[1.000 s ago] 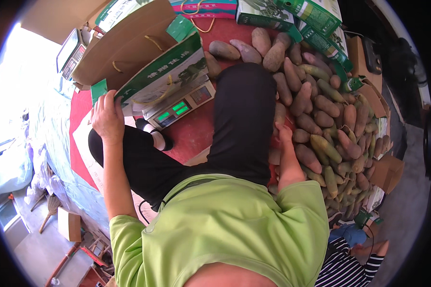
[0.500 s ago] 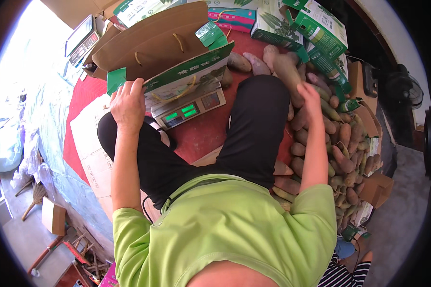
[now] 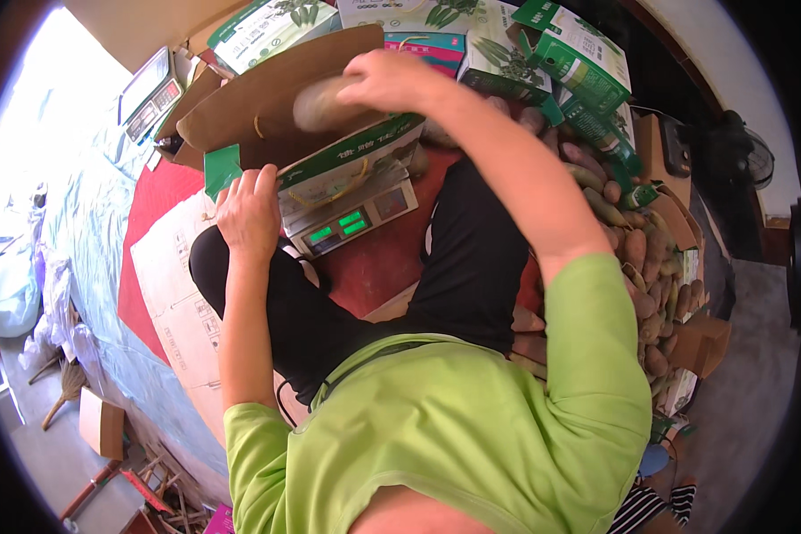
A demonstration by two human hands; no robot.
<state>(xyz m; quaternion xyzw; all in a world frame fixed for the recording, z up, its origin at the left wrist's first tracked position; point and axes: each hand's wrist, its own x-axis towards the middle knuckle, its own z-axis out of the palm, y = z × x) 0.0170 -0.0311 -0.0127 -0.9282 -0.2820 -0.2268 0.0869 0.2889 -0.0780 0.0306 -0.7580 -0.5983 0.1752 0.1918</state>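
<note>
An open cardboard gift carton [image 3: 331,162], green and printed outside with yellow cord handles, stands on a digital scale [image 3: 392,206] with a lit green display. My left hand [image 3: 251,214] has its fingers closed over the carton's near left edge, beside a green flap. Over the carton's opening, my right hand [image 3: 384,78] grips a long, pale brown root vegetable [image 3: 319,107]. The vegetable is blurred by motion. Its lower end is tilted into the carton's mouth. The carton's inside bottom is hidden from me.
A heap of similar root vegetables [image 3: 654,258] lies to my right, by torn cartons. Printed green and white boxes [image 3: 507,58] stand along the back. A second scale [image 3: 151,93] sits at far left. Red cloth [image 3: 365,285] and flattened cardboard [image 3: 173,294] lie around my legs.
My right hand has swung from the heap at the right over to the carton, carrying the root vegetable. My left hand stays on the carton's edge.
</note>
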